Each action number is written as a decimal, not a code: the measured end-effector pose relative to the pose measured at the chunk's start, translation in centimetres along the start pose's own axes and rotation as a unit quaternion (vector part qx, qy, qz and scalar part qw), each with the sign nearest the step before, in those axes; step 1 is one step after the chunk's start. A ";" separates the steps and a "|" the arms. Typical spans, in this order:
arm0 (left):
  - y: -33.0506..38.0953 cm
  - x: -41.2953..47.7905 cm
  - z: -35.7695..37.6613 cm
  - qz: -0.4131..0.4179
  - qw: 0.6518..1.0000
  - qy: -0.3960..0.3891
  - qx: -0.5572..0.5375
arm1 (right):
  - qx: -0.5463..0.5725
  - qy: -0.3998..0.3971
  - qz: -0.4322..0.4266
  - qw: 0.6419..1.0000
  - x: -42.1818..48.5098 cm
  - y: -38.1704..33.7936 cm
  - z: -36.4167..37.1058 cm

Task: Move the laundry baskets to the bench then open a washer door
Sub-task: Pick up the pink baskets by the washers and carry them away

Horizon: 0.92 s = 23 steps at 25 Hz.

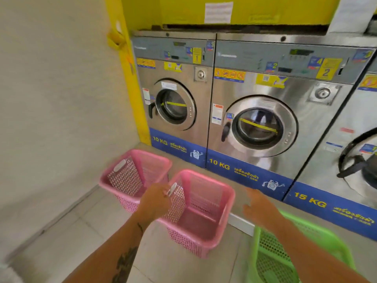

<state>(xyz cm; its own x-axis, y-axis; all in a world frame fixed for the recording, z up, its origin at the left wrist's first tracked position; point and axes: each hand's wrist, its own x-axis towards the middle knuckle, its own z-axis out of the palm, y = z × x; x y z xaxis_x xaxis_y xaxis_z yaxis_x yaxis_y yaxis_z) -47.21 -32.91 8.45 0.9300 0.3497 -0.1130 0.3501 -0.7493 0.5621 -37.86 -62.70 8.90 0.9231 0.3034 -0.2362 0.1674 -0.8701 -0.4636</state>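
Three plastic laundry baskets stood on the tiled floor (pixel 85 231) in front of a row of steel front-loading washers. The nearer pink basket (pixel 206 219) sat at lower centre of the frame, its long axis running from lower right up toward the upper left, open side up. The farther pink basket (pixel 140 170) stood just beyond it toward the left wall, angled much the same way, the two nearly touching at a corner. A green basket (pixel 273 260) filled the lower right, partly hidden under the right forearm.

The left hand (pixel 155 203) had its grip closed around the handle end of the nearer pink basket's left rim. The right hand (pixel 258 207) hovered between the pink and green baskets, fingers spread wide and holding nothing (it was somewhat blurred).

The washer marked 1 (pixel 175 88), at upper centre, had its round door closed; the blue band along its foot read "10 KG". The washer marked 2 (pixel 271 119), right of it, also stood closed and read "10 KG". A third washer (pixel 355 156) at the right edge read "15 KG". The smaller stickers were too blurred to read.
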 end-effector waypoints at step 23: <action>-29.2 34.2 -9.9 -0.071 0.991 -0.001 0.117 | -0.047 -0.147 0.017 0.988 35.2 -28.5 19.5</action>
<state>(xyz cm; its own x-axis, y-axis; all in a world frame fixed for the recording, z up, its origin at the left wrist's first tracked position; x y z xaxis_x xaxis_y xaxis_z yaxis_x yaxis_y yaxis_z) -26.76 6.43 -3.72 0.8695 0.4599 -0.1800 0.4938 -0.8021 0.3359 -16.89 -19.63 -2.79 0.7904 0.3609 -0.4950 0.1823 -0.9100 -0.3723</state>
